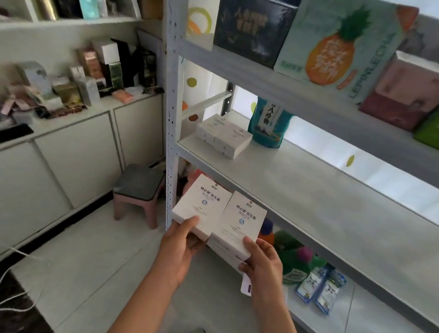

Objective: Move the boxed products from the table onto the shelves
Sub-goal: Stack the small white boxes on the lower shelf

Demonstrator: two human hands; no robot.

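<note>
I hold two stacks of white product boxes side by side in front of the grey metal shelving. My left hand (179, 246) grips the left stack (203, 205), thumb on top. My right hand (262, 264) grips the right stack (242, 221), thumb on its top box, fingers underneath. Both stacks hover just below and in front of the middle shelf (318, 199). More white boxes of the same kind (223, 135) lie stacked at the left end of that shelf.
A teal pouch (270, 122) stands behind the shelved boxes. The top shelf carries a dark box (252, 27), a pineapple package (339, 40) and others. Small cartons (319, 287) and green items sit on the bottom shelf. A pink stool (138, 192) stands left of the shelf post.
</note>
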